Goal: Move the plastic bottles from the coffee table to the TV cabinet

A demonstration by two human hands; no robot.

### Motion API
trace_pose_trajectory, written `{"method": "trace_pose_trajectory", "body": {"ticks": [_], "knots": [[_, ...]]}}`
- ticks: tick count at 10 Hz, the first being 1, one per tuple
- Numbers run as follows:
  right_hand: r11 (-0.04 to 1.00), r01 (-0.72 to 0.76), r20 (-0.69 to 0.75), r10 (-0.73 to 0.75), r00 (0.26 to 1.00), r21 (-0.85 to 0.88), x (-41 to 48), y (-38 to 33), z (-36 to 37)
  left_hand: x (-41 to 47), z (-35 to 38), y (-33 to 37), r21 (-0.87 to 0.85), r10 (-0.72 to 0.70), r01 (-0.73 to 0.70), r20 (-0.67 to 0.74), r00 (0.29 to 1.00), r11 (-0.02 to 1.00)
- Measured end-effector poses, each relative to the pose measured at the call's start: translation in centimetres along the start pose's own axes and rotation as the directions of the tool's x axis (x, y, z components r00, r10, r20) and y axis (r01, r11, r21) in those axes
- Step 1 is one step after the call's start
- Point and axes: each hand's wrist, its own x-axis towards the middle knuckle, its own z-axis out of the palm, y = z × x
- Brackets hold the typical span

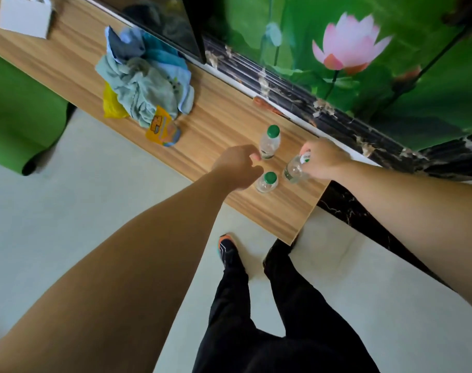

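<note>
wood cabinet (229, 117), right hand (323, 160) gripping bottle (294, 170)

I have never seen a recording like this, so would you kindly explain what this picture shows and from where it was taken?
There is no machine here. A person wears a camera on the head, looking down past both bare arms to their legs and the pale floor. In front is a wooden cabinet top against a wall with a lotus picture. On it stand two clear bottles with green caps, a far bottle and a near bottle. The right hand grips a third bottle by its top, tilted. The left hand is loosely curled beside the standing bottles and holds nothing. Further left lie crumpled cloths and a white box.
</note>
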Motion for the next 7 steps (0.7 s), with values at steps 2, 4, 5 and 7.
{"method": "trace_pose_trajectory", "body": {"ticks": [2, 4, 5, 7], "knots": [[0.999, -0.036, 0.028, 0.036, 0.999, -0.012, 3.3, 0.6, 2.7, 0.9, 2.4, -1.7, -0.066, -0.065, 0.068, 0.045, 0.997, 0.996], [0.997, -0.063, 0.083, 0.066, 0.994, -0.034, 4.6, 0.9, 3.8, 1.3, 2.7, -2.8, -0.081, -0.087, 0.090, 0.041, 0.995, 0.993], [0.997, -0.068, 0.072, 0.070, 0.995, -0.024, 4.5, 0.6, 3.6, 1.3, 2.0, -3.2, -0.103, -0.114, 0.116, 0.028, 0.993, 0.988], [0.994, -0.101, 0.045, 0.102, 0.994, -0.028, 3.9, -0.4, 2.5, 0.7, 0.7, -4.0, -0.115, -0.121, 0.120, -0.003, 0.993, 0.986]]}}
